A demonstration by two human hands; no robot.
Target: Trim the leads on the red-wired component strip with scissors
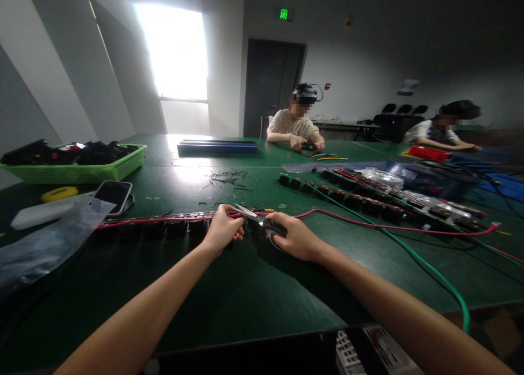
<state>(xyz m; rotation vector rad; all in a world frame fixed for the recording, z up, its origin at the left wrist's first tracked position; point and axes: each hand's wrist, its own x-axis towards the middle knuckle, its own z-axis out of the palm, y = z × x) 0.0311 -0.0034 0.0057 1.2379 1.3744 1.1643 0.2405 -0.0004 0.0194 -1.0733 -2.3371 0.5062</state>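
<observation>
In the middle of the table, my left hand (224, 228) is closed at the right end of a long black strip of parts (155, 227). A red wire (196, 216) runs along this strip and passes through its fingers. My right hand (292, 236) grips a pair of scissors (250, 213) by the handles, blades pointing left toward my left fingertips. The blades lie close beside the red wire; whether they touch it I cannot tell. Just behind them is a short yellow-tipped piece (268, 210). From there the red wire continues right across the table.
Cut scraps (229, 178) lie ahead. At left are a green basket (110, 170) of black parts, a phone (113, 196) and a plastic bag (49, 244). Similar wired strips (352, 200) and a green cable (409, 249) lie right. Two people (292, 125) sit across the table.
</observation>
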